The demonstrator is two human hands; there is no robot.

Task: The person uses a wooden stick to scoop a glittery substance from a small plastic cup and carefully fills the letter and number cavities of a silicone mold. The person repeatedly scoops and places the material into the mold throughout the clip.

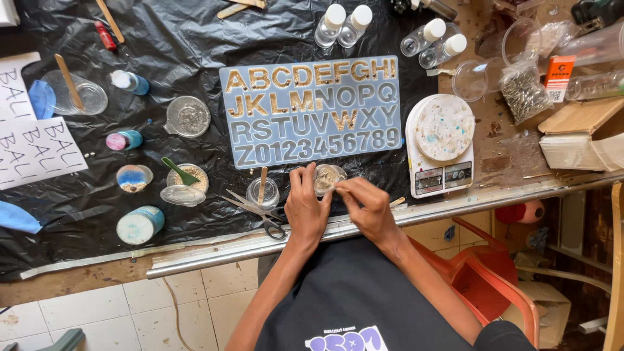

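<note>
- At lower centre of the frame, a small clear cup [328, 177] of pale glittery mix is gripped by the left hand [305, 207], fingers curled around its left side.
- The right hand [367, 205] is bent inward beside the cup, fingertips pinched at its rim; what is pinched cannot be told.
- The cup is held just below a blue letter mould [312, 110], partly filled with gold, on black plastic sheeting [169, 58].
- Scissors [257, 211] are seen left of the hands.

Head camera looks steeply down, close above worktable [97, 257].
</note>
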